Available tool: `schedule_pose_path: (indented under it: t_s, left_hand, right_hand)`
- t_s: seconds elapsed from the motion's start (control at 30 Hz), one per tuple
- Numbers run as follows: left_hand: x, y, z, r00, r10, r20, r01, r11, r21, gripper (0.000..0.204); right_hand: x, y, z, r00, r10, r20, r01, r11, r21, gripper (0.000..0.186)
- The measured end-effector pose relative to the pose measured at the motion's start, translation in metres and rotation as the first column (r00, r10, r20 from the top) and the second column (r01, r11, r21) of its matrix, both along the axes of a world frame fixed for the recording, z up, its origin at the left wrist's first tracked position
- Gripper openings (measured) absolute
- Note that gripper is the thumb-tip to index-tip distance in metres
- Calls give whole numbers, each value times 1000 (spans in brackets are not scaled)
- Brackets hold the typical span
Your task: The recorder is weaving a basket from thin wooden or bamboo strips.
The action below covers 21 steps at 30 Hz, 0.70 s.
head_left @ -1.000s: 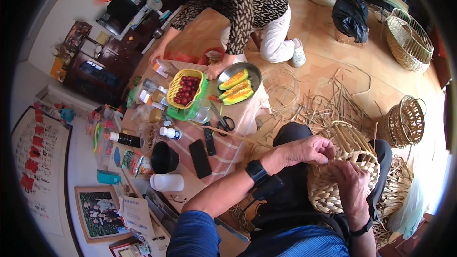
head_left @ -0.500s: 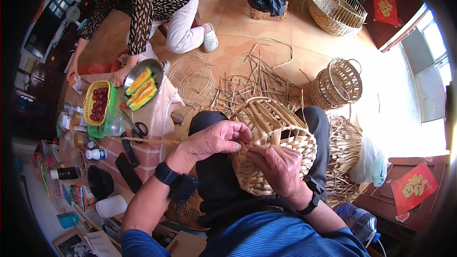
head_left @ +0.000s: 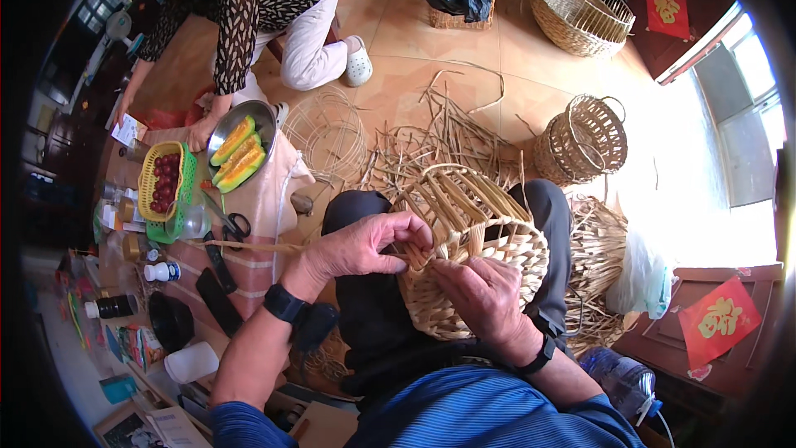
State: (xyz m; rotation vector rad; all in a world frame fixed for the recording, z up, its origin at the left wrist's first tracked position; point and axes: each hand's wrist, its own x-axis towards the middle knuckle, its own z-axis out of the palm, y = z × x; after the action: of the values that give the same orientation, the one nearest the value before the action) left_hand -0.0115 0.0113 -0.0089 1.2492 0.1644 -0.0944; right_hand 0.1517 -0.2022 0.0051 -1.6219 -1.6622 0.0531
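A half-woven straw basket (head_left: 518,253) rests on my lap between my knees. Its lower wall is thick and braided, while bare flat strips arch over its far side. At its left edge my left hand (head_left: 369,242) is closed, thumb and fingers curled around a pale straw strip (head_left: 416,255). A long straw strand (head_left: 261,246) trails leftward from behind this hand over the cloth. Close beside it, my right hand (head_left: 489,294) pinches the strip's lower end against the basket wall. The tips of the right fingers are partly hidden.
Loose straw (head_left: 439,137) and a wire frame (head_left: 325,133) lie on the floor ahead. A finished basket (head_left: 584,141) stands right. On the left table (head_left: 269,191) are scissors (head_left: 236,224), a melon bowl (head_left: 267,129) and bottles. Another person (head_left: 274,8) reaches over its far end.
My fingers have shifted slightly at the strip, which shows more clearly between them. The other person has tilted a small white printed item up. The whole view has shifted a little.
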Motion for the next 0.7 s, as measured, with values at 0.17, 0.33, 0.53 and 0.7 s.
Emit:
schedule_pose_path:
  t_s: [0.17, 0.33, 0.53, 0.7]
  left_hand:
    - [-7, -9, -12, 991, 133, 22, -135, 976, 169, 39]
    - [-8, -38, 6, 958, 259, 119, -280, 779, 560, 33]
    - [-6, -45, 15, 938, 266, 221, -343, 621, 705, 36]
    - [-2, -48, -6, 872, 209, 443, -489, 362, 793, 39]
  right_hand:
    - [-2, 1, -2, 1000, 4, -9, -4, 1000, 3, 27]
    - [0, -3, -4, 1000, -9, 9, 9, 1000, -15, 26]
    - [1, -3, 2, 999, 35, -2, -35, 998, -47, 27]
    - [2, -2, 3, 999, 38, 6, -37, 998, -51, 29]
